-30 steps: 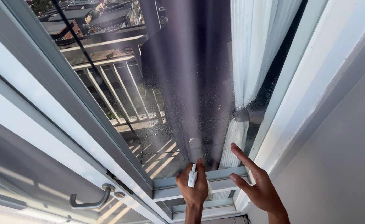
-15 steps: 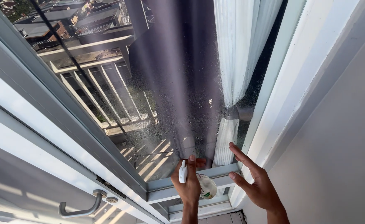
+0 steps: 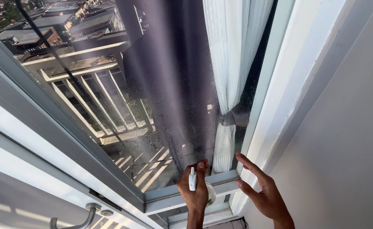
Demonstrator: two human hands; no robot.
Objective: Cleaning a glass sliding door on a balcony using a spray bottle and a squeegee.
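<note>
Small white spray bottle (image 3: 192, 180), nozzle up and aimed at the pane, gripped in the left hand (image 3: 196, 193) low against the glass, fingers curled tight round the body and one fingertip up near the trigger. Just right of it, right hand (image 3: 265, 193) empty, fingers spread and loosely bent, hovering near the white window frame (image 3: 220, 180) without clearly touching it. Above, window glass (image 3: 173, 106) speckled with fine droplets or grime, thickest toward the lower middle. Behind the pane, a white curtain (image 3: 231, 63) gathered and tied partway down. Further left, a balcony railing (image 3: 89, 101) reflected or seen through the glass, rooftops beyond. At the bottom left, a metal door handle (image 3: 74, 218). Likely risks: spray running down into the frame channel and pooling there if too much lands low; mist drifting back toward the face, given the upward aim; slipping grip on a wet bottle.
</note>
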